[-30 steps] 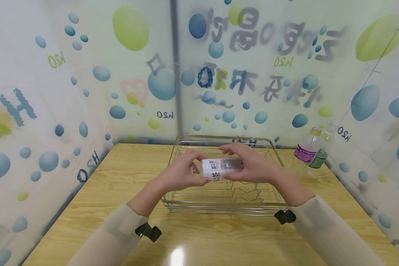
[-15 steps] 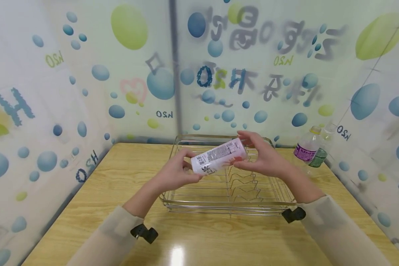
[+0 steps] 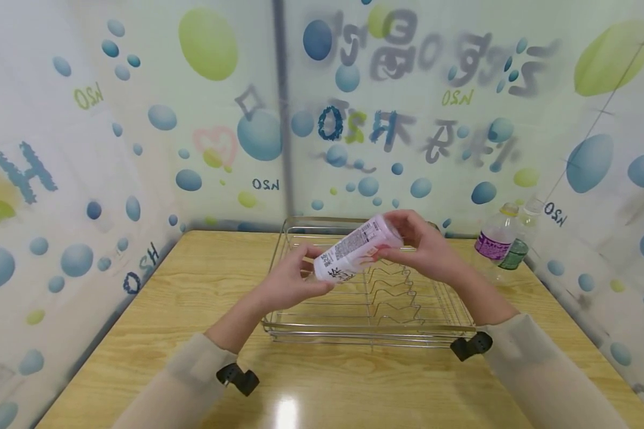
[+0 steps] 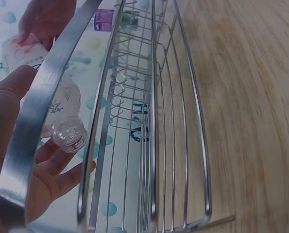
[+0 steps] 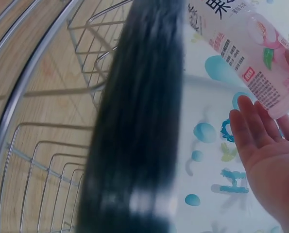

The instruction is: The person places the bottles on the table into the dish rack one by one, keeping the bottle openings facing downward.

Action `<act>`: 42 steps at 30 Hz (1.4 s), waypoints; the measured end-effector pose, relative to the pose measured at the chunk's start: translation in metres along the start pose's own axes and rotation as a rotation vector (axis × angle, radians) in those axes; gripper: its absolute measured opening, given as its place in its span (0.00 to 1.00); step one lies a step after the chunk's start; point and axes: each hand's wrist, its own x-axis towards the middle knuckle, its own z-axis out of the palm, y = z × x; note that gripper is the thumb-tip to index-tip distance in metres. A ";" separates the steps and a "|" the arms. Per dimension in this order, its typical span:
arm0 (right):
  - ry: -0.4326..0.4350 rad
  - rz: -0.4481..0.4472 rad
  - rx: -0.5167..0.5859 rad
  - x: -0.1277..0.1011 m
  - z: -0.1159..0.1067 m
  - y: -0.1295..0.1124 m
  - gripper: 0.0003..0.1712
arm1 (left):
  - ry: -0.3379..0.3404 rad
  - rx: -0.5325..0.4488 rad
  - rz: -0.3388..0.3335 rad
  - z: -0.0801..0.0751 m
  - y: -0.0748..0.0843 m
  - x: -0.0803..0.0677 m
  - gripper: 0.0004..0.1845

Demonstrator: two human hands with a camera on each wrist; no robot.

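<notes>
A plastic drink bottle point(image 3: 354, 249) with a pink and white label is held above a wire dish rack point(image 3: 370, 328), tilted with its base up to the right. At its lower left end, my left hand point(image 3: 290, 280) holds it between thumb and fingers. My right hand point(image 3: 426, 250) grips the base end, thumb in front. The left wrist view shows the clear threaded bottle neck point(image 4: 69, 135) without a cap, close to the left fingers. In the right wrist view the pink base end point(image 5: 280, 97) lies between thumb and fingers. A dark blurred bar hides part of that view.
Two clear bottles, one with a purple label point(image 3: 492, 246) and one with a green label point(image 3: 514, 256), stand right of the rack at the back. The wooden table point(image 3: 322, 387) meets patterned curtains point(image 3: 236, 196) on its back and sides. Bent wire dividers point(image 3: 394, 295) rise inside the rack.
The bottle went from nearly level to tilted, its base end rising to the right, and it rolled so more pink label shows. My right hand moved up and right with it.
</notes>
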 end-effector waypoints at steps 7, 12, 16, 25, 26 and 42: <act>0.009 0.004 0.098 0.001 0.004 -0.008 0.38 | -0.029 0.038 -0.017 0.007 0.003 0.001 0.36; 0.020 -0.008 0.117 0.003 0.008 -0.012 0.40 | -0.027 0.054 0.004 0.011 0.008 0.004 0.43; 0.031 -0.012 0.094 0.003 0.010 -0.017 0.41 | -0.038 0.052 0.035 0.015 0.015 0.007 0.42; 0.037 0.023 0.136 0.005 0.016 -0.020 0.44 | -0.040 -0.027 0.002 0.018 0.021 0.007 0.39; 0.028 0.023 0.141 0.005 0.017 -0.020 0.44 | -0.044 -0.049 -0.003 0.018 0.021 0.008 0.38; -0.048 0.051 0.152 0.007 0.032 -0.015 0.45 | -0.057 -0.151 -0.031 0.018 0.024 0.008 0.38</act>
